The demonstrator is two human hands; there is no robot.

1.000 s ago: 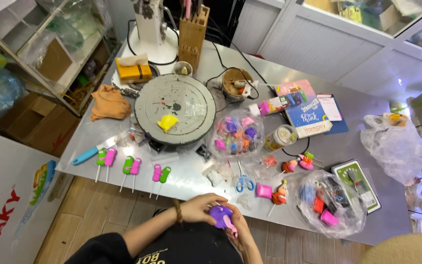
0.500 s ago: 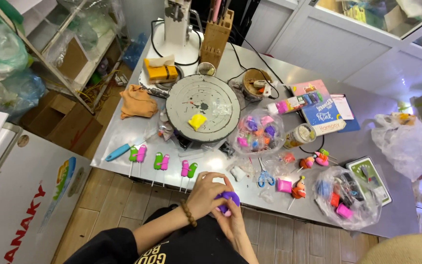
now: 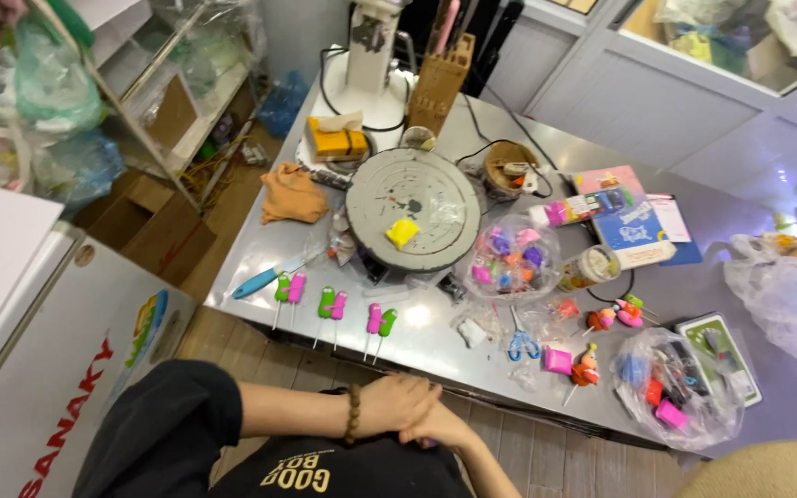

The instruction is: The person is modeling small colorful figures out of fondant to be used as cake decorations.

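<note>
Hands come together low down, just in front of the person's tummy and below the near edge of the metal table. The left hand lies on top, fingers curled over, with a brown bead bracelet on its wrist. The right hand sits under it, and the two are pressed together. A tiny bit of purple peeks out under them, but I cannot tell if a hand is pinching it or what it is.

Up on the table, closest to the hands, little pink and green figures on sticks lie in pairs in a row. A blue-handled knife lies to the left of them. Blue scissors lie to the right, near a white lump and a pink block. A small orange figure rests just beside that block.

Farther back sits a round grey turntable with a yellow lump on it. Beside it is a clear bag of coloured clay in pink, purple and orange. Another clear bag with bright pieces lies at the right near corner. An orange cloth is on the left side, and a wooden knife block stands at the back.
</note>
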